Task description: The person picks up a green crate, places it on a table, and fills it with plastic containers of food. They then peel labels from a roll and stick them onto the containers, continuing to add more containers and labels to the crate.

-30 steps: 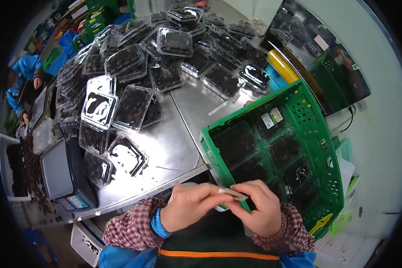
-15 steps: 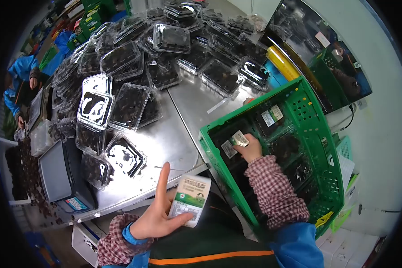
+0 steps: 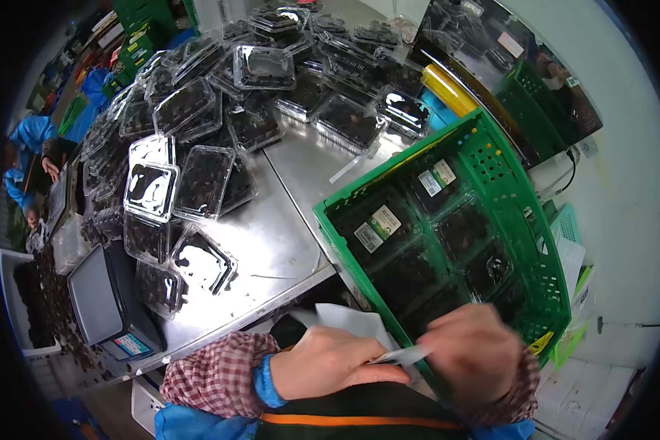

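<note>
In the lower middle of the frame, the worker's left hand [image 3: 330, 367] pinches a pale strip [image 3: 402, 356], its thumb and fingers together on it. The right hand [image 3: 473, 352], just to the right of it, is a blur at the strip's far end; I can't tell whether its fingers are closed on it. A white sheet [image 3: 353, 321] sticks up just beyond the left knuckles.

Close by, filling the right of the frame, a green crate [image 3: 510, 213] stands tilted to my eye, with dark, clear-lidded packs lying in it. Two packs in its upper part carry labels, a nearer label [image 3: 378, 229] and a farther label [image 3: 437, 178].

Left of the crate runs the metal tabletop [image 3: 286, 246], a large heap of packs [image 3: 264, 67] spread over its upper part. A dark box [image 3: 99, 293] with a grey top sits at lower left. At the far left edge, a co-worker in blue sleeves [image 3: 33, 136] has both hands over the tabletop's end.
</note>
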Tool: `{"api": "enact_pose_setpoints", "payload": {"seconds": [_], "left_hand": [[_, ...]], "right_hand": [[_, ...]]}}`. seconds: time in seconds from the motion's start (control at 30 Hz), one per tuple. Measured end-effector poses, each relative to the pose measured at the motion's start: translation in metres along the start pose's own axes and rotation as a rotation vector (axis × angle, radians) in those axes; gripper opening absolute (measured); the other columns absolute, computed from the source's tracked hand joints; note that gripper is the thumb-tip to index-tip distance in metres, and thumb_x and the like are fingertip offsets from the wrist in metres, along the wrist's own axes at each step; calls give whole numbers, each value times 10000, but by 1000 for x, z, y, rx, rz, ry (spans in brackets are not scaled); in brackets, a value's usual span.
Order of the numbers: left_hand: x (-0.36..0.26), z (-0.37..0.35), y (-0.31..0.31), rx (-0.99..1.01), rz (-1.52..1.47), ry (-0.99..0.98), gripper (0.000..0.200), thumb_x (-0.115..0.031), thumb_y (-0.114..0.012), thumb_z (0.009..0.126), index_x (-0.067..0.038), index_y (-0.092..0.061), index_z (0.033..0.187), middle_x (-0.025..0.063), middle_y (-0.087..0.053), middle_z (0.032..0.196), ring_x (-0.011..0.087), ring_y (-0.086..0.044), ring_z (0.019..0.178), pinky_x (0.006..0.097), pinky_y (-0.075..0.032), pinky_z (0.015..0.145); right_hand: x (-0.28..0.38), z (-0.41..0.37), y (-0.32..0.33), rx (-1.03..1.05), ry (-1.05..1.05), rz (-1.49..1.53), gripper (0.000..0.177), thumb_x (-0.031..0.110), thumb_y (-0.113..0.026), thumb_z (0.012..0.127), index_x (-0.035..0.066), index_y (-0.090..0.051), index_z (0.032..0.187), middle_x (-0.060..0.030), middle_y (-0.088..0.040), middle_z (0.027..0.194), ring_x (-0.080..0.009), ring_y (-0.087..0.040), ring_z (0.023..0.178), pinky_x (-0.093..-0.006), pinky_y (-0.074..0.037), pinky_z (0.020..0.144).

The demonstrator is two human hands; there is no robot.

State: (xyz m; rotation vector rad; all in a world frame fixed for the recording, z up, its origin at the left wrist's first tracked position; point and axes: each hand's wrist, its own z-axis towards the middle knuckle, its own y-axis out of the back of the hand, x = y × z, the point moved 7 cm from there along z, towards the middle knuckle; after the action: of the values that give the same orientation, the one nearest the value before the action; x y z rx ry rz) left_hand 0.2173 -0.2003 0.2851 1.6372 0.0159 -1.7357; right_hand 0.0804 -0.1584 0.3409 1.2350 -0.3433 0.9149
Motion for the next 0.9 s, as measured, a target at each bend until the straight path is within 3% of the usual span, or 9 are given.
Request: {"api": "enact_pose_setpoints", "payload": {"seconds": [0.1, 0.17, 0.23, 0.33, 0.43, 0.47, 0.57, 0.63, 0.9], "left_hand": [[75, -41, -46, 45, -202, 398, 219, -179, -649, 832, -7, -650, 967, 119, -631, 659, 200, -621, 564, 280, -489, 531], [91, -62, -35, -113, -398, 615, 229, -177, -638, 847, 8, -647, 982, 78, -663, 700, 83, -609, 636, 246, -490, 596], [81, -56, -13, -252, -548, 613, 552, -81, -639, 835, -19, -392, 1325, 75, -668, 722, 55, -577, 694, 228, -480, 667], [43, -40, 8, -217, -666, 642, 710, -10, -589, 844, -20, -169, 1417, 134, -646, 916, 103, -580, 846, 227, -454, 770], [23, -27, 6, -288, -931, 429, 647, 29, -517, 859, -24, -193, 1416, 174, -559, 1109, 195, -545, 1019, 263, -398, 896], [19, -18, 5, -165, -685, 319, 596, 25, -509, 863, -34, -250, 1397, 164, -558, 1104, 215, -538, 1040, 276, -385, 917], [9, 5, -9, -9, -576, 167, 370, -28, -536, 880, -43, -486, 1247, 111, -572, 1089, 213, -548, 1051, 289, -394, 923], [13, 5, -14, -197, -624, 282, 365, -35, -549, 878, -36, -491, 1239, 110, -582, 1111, 196, -599, 961, 260, -446, 841], [-20, 35, -5, -116, -215, 129, 183, -66, -600, 858, -10, -630, 1029, 75, -668, 797, 114, -639, 669, 231, -479, 574]], "right_hand": [[-90, -40, 70, -540, -687, 111, 71, -44, -577, 780, -38, -594, 848, -101, -645, 867, -130, -592, 723, -244, -478, 660], [-161, -61, 33, -340, -798, 433, 168, 26, -620, 795, -37, -585, 947, -74, -636, 852, -116, -591, 742, -244, -476, 681], [-218, -94, -46, -172, -973, 581, 265, 61, -701, 728, -28, -592, 953, -71, -638, 841, -123, -596, 763, -263, -476, 709], [-283, -140, -114, -145, -1007, 206, 491, -25, -723, 665, -9, -516, 1110, -108, -601, 973, -162, -585, 867, -282, -479, 726], [-179, -73, -59, -219, -635, -612, 699, -33, -724, 644, 41, -423, 1270, -141, -485, 1162, -185, -522, 1008, -270, -461, 772], [-177, -77, -48, -326, -672, -281, 833, -30, -726, 638, 87, -323, 1358, -149, -361, 1273, -204, -458, 1085, -272, -432, 834], [-89, -45, -10, -395, -526, 652, 615, 21, -743, 661, -30, -454, 1201, -100, -546, 1060, -185, -541, 954, -286, -450, 807], [-28, -15, 5, -131, -255, 217, 358, 49, -779, 635, 36, -610, 950, -88, -598, 961, -195, -578, 889, -286, -470, 736], [-9, -34, 9, -237, -264, -60, 294, 57, -747, 660, 70, -642, 934, -46, -614, 832, -220, -599, 739, -317, -485, 649]]}}
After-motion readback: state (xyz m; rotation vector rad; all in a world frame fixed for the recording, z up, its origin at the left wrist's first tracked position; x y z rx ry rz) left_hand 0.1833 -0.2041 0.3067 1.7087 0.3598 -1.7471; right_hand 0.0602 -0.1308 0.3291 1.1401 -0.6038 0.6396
